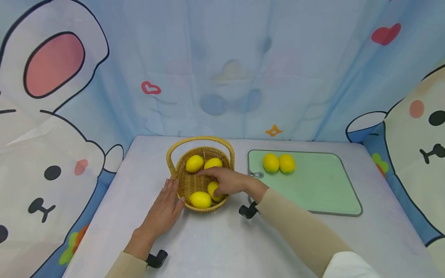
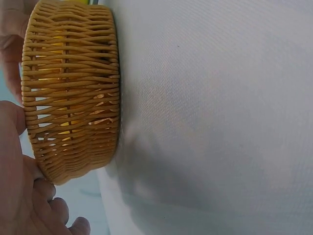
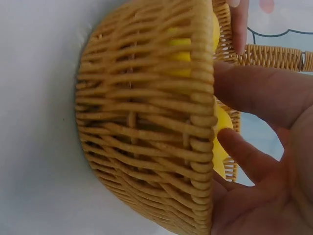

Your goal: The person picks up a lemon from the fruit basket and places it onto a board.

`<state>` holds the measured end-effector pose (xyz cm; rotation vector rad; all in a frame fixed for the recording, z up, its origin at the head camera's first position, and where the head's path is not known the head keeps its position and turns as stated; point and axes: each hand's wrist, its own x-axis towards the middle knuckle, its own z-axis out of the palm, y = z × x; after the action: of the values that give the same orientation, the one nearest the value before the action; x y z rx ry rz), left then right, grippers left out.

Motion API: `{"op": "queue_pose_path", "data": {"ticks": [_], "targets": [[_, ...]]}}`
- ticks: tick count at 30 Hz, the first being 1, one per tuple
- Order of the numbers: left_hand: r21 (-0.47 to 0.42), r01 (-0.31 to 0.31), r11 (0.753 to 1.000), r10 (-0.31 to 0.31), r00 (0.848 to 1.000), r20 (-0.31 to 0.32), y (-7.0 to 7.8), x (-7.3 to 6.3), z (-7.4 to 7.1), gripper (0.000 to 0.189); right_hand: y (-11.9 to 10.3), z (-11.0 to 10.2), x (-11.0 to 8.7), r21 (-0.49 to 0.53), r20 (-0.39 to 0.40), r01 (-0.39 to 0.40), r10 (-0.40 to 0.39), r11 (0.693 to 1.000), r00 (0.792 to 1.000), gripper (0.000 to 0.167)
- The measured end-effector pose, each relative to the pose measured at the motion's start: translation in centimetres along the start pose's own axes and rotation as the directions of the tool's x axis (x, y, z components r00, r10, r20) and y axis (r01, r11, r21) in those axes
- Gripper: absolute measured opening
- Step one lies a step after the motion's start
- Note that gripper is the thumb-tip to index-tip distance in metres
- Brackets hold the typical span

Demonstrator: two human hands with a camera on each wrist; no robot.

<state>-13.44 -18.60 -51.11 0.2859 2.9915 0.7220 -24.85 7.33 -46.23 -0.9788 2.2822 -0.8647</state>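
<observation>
A wicker basket with an arched handle holds several yellow lemons. My left hand rests against the basket's left side with its fingers straight. In the left wrist view its thumb touches the basket near the rim. From the right, my right hand reaches over the rim into the basket, thumb and index finger spread apart. Its thumb lies over the lower right lemon, and its index finger is beside the upper right lemon. Its other fingertips are partly hidden.
Right of the basket lies a pale green cutting board with a grey edge. Two lemons sit side by side near its upper left corner. A white cloth covers the table, and a blue printed curtain hangs behind it.
</observation>
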Motion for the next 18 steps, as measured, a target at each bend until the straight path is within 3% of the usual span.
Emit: {"op": "queue_pose_path", "data": {"ticks": [6,14,18], "targets": [[-0.011,0.004,1.000,-0.004,1.000,0.002,0.2,0.0,0.1,0.071,-0.2,0.2,0.3,-0.100,0.041,-0.052,0.056,0.994,0.998,0.083],[-0.014,0.007,1.000,-0.007,1.000,-0.006,0.3,-0.1,0.0,0.070,-0.1,1.1,1.3,-0.118,-0.066,-0.059,0.052,0.991,0.996,0.068],[-0.007,0.017,1.000,-0.017,1.000,0.013,0.3,-0.1,-0.1,0.071,-0.1,1.1,1.6,-0.133,-0.063,-0.073,0.065,0.988,0.996,0.068]]}}
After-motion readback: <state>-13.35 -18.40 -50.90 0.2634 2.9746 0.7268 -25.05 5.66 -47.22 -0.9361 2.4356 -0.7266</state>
